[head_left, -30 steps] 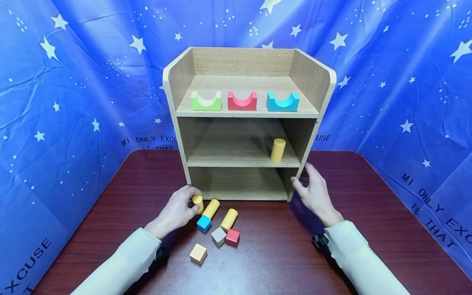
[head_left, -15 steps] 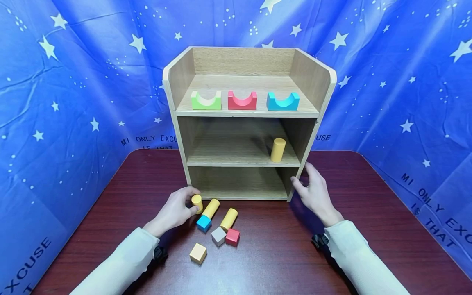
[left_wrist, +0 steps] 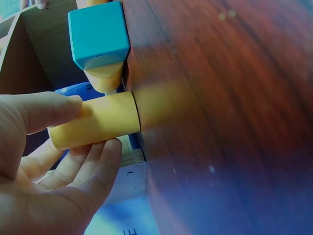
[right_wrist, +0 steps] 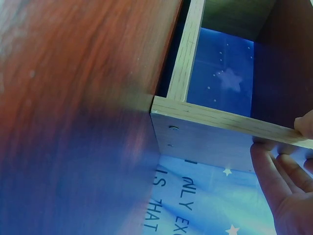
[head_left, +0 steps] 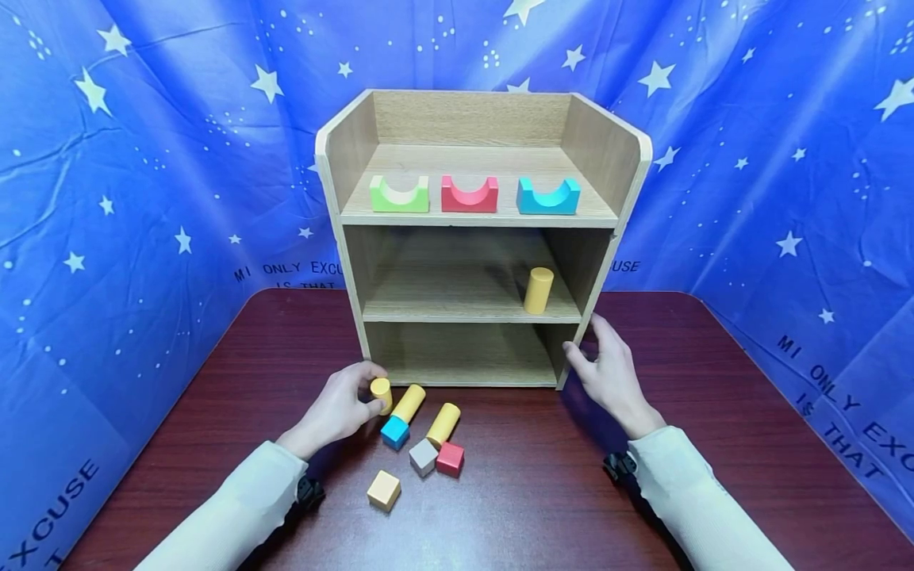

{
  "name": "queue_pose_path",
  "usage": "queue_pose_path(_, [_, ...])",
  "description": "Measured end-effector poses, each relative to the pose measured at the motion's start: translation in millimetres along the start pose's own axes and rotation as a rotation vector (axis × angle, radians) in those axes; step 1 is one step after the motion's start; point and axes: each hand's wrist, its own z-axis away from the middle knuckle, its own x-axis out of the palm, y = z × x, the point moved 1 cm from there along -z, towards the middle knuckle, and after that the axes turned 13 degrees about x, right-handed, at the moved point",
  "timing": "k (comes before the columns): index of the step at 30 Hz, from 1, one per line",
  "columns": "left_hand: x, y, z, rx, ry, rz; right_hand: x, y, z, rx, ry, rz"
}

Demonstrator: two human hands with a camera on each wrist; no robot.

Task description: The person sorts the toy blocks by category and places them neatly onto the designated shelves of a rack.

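Observation:
Between thumb and fingers, my left hand holds a yellow cylinder block upright, its lower end at the tabletop in the left wrist view. Beside it a second yellow cylinder lies on its side, with a blue cube at its near end. My right hand grips the right side panel of a wooden shelf, low down. In the right wrist view the thumb is on the inner side of the panel edge and the fingers lie along its outer face.
A third yellow cylinder lies near a grey cube and a red cube. Closer stands a tan cube. One cylinder stands on the middle shelf. Green, red and blue notched blocks line the top.
My left hand and the yellow cylinder in it have shifted very slightly left since a second ago. The right hand and the other blocks stay where they were.

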Motion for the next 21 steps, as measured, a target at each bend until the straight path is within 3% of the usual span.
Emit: queue_pose_path(21, [-13.3,6.5,1.2,0.034,0.038,0.014,0.2,0.5,-0.3,0.013,-0.013,-0.026])
